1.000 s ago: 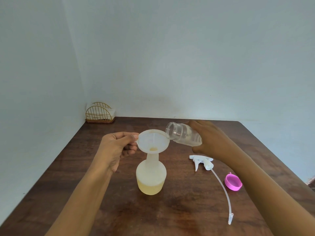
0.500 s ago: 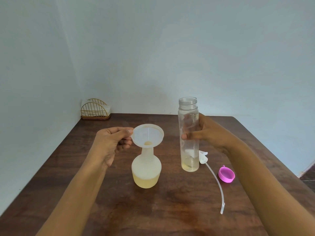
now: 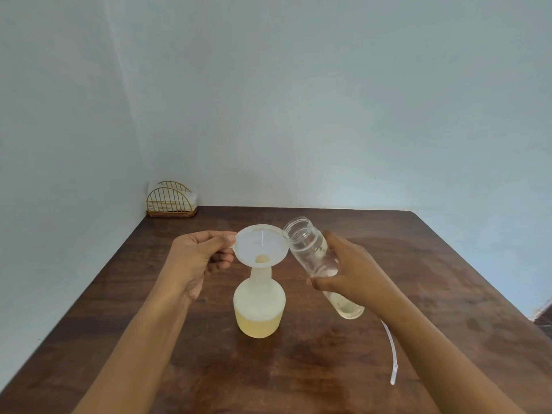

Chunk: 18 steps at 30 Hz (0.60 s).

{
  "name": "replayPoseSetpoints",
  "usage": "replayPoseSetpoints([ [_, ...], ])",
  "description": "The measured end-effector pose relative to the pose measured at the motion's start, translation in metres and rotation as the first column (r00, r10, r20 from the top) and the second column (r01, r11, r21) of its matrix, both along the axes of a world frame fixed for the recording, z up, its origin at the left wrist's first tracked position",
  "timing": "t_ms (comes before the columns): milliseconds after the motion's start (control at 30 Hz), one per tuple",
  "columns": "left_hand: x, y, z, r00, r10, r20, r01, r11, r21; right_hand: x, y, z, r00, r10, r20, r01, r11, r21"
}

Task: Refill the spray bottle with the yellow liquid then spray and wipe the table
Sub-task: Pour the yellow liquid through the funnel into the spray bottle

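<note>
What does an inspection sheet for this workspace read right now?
Surface: brown wooden table.
Job's things: spray bottle upright, part-filled with yellow liquid, funnel in its neck; clear bottle tilted, mouth beside funnel rim, nearly drained; dip tube lying at right.
Clutter: napkin holder in far-left corner.
Grippers: left hand pinches funnel rim; right hand grips clear bottle.
Cables: nothing seen.
Surroundings: pale walls on two sides.

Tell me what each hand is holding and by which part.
The left hand pinches the funnel by the left edge of its rim. The right hand grips the clear bottle around its middle, mouth tilted toward the funnel.
</note>
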<state>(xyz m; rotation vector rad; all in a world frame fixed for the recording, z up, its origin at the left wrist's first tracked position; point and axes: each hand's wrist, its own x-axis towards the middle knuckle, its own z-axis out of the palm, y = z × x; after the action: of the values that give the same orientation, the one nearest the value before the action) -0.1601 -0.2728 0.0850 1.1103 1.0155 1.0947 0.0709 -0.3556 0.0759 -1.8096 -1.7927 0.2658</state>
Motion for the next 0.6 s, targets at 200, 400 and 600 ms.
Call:
replayPoseSetpoints([
  [200,-0.002,0.002,-0.001,1.0,0.015,-0.022,-0.014,1.0,0.008,0.006,-0.014,-0.003,0.994,-0.017,0.112,0.021,0.999,-0.033],
  [400,0.001,0.002,0.0,1.0,0.005,-0.02,-0.004,1.0,0.016,-0.002,-0.01,0.009,0.993,-0.082,0.089,0.078,0.996,0.048],
  [600,0.002,0.0,0.002,1.0,-0.011,-0.011,0.012,1.0,0.027,-0.01,-0.017,0.0,0.995,-0.057,0.078,0.058,0.998,-0.011],
])
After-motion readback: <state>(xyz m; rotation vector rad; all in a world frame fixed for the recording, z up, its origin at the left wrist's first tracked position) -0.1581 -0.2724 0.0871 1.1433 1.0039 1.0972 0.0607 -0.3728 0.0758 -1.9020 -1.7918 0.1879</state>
